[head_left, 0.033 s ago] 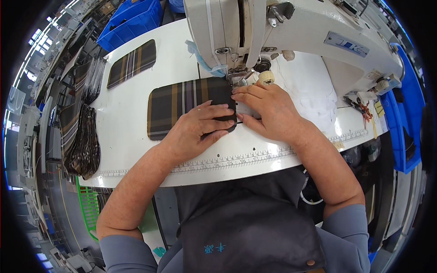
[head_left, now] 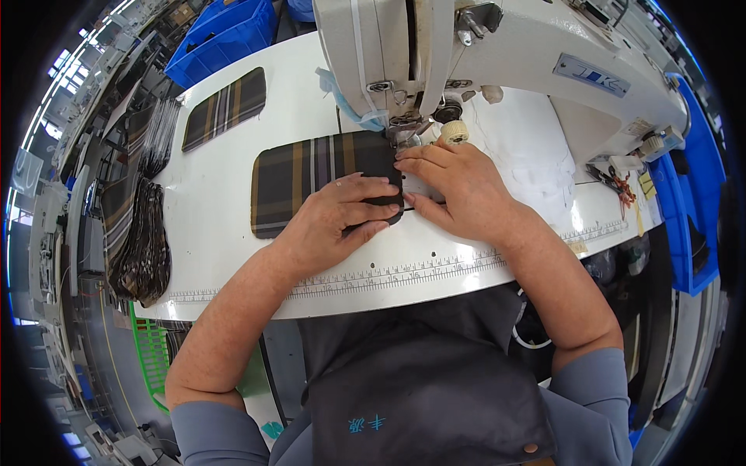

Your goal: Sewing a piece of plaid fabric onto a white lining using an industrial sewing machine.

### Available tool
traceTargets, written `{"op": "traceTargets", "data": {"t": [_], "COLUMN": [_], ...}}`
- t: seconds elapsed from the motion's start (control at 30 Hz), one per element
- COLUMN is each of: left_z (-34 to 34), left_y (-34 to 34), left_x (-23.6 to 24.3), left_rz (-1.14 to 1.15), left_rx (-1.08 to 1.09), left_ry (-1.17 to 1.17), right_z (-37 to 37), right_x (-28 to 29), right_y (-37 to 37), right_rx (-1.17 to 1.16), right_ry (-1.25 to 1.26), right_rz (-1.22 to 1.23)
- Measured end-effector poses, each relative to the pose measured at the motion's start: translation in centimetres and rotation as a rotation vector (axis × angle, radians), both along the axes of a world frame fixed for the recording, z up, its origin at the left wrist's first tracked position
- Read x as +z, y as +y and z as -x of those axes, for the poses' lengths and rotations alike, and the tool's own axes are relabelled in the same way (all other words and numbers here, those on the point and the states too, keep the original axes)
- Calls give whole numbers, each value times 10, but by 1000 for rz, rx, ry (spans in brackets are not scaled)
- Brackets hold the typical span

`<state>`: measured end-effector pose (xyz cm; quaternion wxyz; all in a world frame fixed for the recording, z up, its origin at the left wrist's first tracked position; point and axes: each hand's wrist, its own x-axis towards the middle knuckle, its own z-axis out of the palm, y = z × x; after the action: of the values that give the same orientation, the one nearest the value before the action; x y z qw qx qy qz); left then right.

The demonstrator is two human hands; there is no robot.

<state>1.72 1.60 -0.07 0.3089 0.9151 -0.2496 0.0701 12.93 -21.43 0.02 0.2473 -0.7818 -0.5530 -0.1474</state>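
Note:
A dark plaid fabric piece with rounded corners and tan, grey and white stripes lies flat on the white table. Its upper right corner is at the presser foot of a sewing machine. My left hand rests on the right part of the fabric, fingers stretched out and pressing down lightly. Beside the fabric's right edge is my right hand, its fingers extended and the thumb apart, fingertips close to the presser foot. Whether those fingertips touch the cloth is hard to see.
Another plaid piece lies farther left. A thick stack of plaid pieces hangs over the table's left edge. A ruler strip runs along the front. Thread snips lie at right; blue bins stand behind and at far right.

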Motion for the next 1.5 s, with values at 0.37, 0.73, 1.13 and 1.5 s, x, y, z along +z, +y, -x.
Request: {"op": "traceTargets", "data": {"t": [0.37,0.73,1.13,1.5], "left_z": [-37,-56,-48,-39], "left_y": [8,10,-5,-4], "left_x": [4,-2,-5,-8], "left_rz": [6,-91,-178,-458], "left_rx": [50,153,287,581], "left_ry": [-114,-186,-274,-98], "right_z": [0,2,-1,10], "right_x": [-3,-3,-4,7], "right_y": [4,4,5,6], "right_rx": [-50,-75,-50,-40], "right_ry": [-45,-54,-61,-43], "right_rz": [0,33,17,34]}}
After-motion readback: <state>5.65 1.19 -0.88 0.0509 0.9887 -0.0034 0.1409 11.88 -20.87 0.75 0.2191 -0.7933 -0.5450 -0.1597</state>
